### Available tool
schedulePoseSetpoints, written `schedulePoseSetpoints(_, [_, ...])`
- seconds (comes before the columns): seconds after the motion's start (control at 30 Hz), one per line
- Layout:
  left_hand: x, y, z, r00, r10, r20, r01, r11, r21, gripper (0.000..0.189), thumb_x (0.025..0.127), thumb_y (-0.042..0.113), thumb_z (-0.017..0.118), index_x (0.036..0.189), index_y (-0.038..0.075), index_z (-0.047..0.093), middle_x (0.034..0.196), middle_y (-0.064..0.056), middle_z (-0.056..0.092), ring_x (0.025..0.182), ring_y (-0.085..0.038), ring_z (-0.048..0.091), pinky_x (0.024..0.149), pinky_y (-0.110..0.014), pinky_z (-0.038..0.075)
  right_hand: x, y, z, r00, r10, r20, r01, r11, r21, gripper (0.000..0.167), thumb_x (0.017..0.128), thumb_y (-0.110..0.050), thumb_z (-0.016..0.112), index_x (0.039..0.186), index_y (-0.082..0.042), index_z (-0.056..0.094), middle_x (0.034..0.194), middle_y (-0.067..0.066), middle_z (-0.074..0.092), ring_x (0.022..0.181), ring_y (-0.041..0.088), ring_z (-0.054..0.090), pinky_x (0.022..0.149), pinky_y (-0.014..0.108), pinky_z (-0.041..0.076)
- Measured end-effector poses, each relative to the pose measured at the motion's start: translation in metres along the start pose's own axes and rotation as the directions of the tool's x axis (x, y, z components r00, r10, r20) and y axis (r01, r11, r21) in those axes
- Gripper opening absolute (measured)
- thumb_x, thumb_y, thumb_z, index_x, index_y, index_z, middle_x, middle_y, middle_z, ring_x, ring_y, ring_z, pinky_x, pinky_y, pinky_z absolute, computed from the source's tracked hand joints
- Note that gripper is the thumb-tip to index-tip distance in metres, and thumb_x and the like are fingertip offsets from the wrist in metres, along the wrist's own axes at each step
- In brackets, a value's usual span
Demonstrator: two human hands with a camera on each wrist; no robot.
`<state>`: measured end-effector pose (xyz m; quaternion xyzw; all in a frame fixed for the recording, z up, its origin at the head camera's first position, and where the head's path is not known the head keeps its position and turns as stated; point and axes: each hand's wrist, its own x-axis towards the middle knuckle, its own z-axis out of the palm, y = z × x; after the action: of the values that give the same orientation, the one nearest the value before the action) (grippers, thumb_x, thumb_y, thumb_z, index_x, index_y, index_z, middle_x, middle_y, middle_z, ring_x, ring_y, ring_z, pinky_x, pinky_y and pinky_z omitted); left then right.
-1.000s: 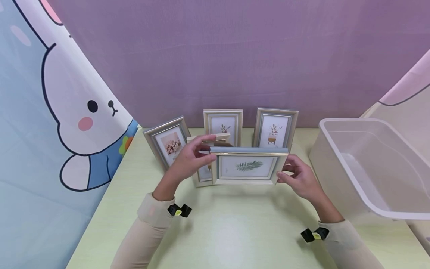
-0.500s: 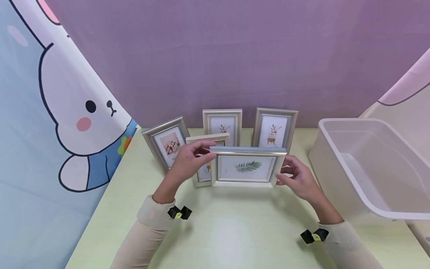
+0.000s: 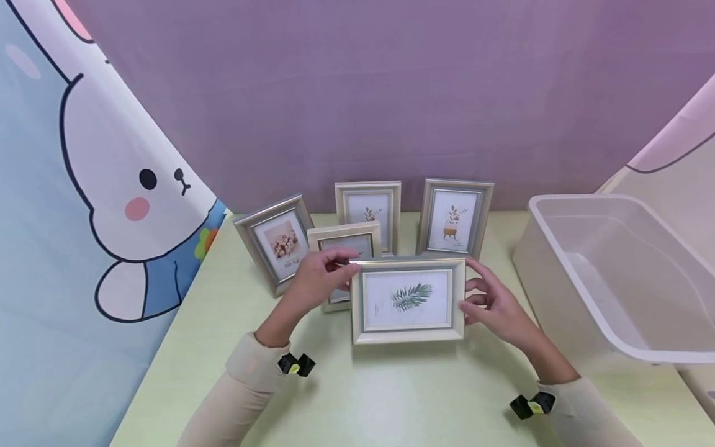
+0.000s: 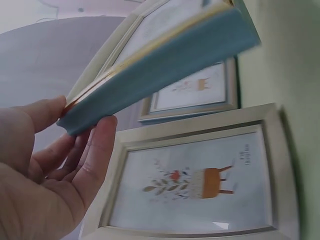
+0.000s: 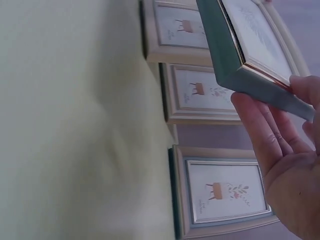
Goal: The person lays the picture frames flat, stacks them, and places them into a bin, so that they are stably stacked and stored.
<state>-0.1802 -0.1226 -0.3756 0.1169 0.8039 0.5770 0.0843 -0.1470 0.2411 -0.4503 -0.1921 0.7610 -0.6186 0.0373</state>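
Note:
Both hands hold a picture frame (image 3: pixel 410 299) with a green leaf print, lying sideways and tilted face-up over the table. My left hand (image 3: pixel 321 279) pinches its upper left corner, thumb in front and fingers behind. On the right edge, my right hand (image 3: pixel 497 304) grips with thumb and fingers. In the left wrist view the held frame's blue-grey side (image 4: pixel 160 70) runs out from between thumb and fingers. Directly behind it stands a cream frame (image 3: pixel 343 232), partly hidden by the held frame and my left hand; its plant print (image 4: pixel 200 184) shows in the left wrist view.
A frame with a flower photo (image 3: pixel 282 242) stands angled at the left. Two more plant-print frames, one cream (image 3: pixel 368 205) and one grey-beige (image 3: pixel 454 217), stand along the back by the purple curtain (image 3: pixel 391 93). A pale plastic bin (image 3: pixel 564 279) occupies the right side.
The leaf-print frame has come lower and nearer the body, its face tipping further upward, with both hands still holding it. The standing cream frame behind it shows more. The other frames stay put.

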Motion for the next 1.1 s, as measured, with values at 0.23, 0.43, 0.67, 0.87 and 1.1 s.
schedulePoseSetpoints(0.23, [-0.001, -0.015, 0.007, 0.998, -0.064, 0.004, 0.064, 0.997, 0.052, 0.034, 0.096, 0.021, 0.071, 0.125, 0.004, 0.069, 0.098, -0.012, 0.073, 0.075, -0.019, 0.073, 0.069, -0.034, 0.064, -0.008, 0.007, 0.003, 0.996, 0.062, 0.064, -0.063, 0.998, 0.018, 0.087, 0.094, 0.005, 0.065, 0.162, -0.005, 0.012, 0.109, 0.005, 0.053, 0.079, 0.012, 0.072, 0.060, 0.047, 0.063])
schedulePoseSetpoints(0.43, [-0.002, -0.024, 0.011, 0.995, -0.101, 0.002, 0.101, 0.993, 0.055, 0.028, 0.096, 0.021, 0.071, 0.121, 0.008, 0.071, 0.101, -0.012, 0.072, 0.075, -0.018, 0.073, 0.068, -0.034, 0.065, -0.013, 0.010, 0.006, 0.991, 0.105, 0.088, -0.108, 0.994, 0.026, 0.087, 0.095, 0.003, 0.066, 0.163, -0.008, 0.012, 0.110, 0.010, 0.052, 0.082, 0.012, 0.072, 0.063, 0.048, 0.063])
schedulePoseSetpoints(0.67, [-0.005, -0.041, 0.014, 0.992, -0.127, 0.022, 0.126, 0.991, 0.035, 0.026, 0.097, 0.020, 0.070, 0.120, 0.008, 0.072, 0.103, -0.013, 0.072, 0.077, -0.018, 0.072, 0.072, -0.041, 0.065, -0.018, 0.013, 0.008, 0.972, 0.199, 0.129, -0.206, 0.978, 0.039, 0.084, 0.097, -0.005, 0.068, 0.162, -0.009, 0.016, 0.110, 0.018, 0.056, 0.082, 0.019, 0.072, 0.065, 0.048, 0.064])
schedulePoseSetpoints(0.87, [-0.008, -0.056, 0.021, 0.987, -0.154, 0.053, 0.152, 0.987, 0.044, 0.029, 0.099, 0.020, 0.068, 0.123, 0.004, 0.070, 0.108, -0.013, 0.071, 0.074, -0.018, 0.073, 0.068, -0.034, 0.065, -0.024, 0.018, 0.008, 0.953, 0.261, 0.152, -0.267, 0.964, 0.021, 0.077, 0.099, -0.008, 0.065, 0.161, -0.008, 0.018, 0.121, 0.026, 0.051, 0.086, 0.020, 0.073, 0.066, 0.049, 0.064])
schedulePoseSetpoints(1.1, [-0.009, -0.072, 0.028, 0.983, -0.162, 0.083, 0.158, 0.986, 0.044, 0.025, 0.100, 0.018, 0.065, 0.119, 0.004, 0.070, 0.101, -0.013, 0.070, 0.077, -0.018, 0.072, 0.067, -0.036, 0.065, -0.028, 0.022, 0.009, 0.940, 0.286, 0.188, -0.298, 0.954, 0.039, 0.079, 0.099, -0.007, 0.064, 0.162, -0.008, 0.016, 0.120, 0.032, 0.048, 0.086, 0.022, 0.072, 0.066, 0.050, 0.064])
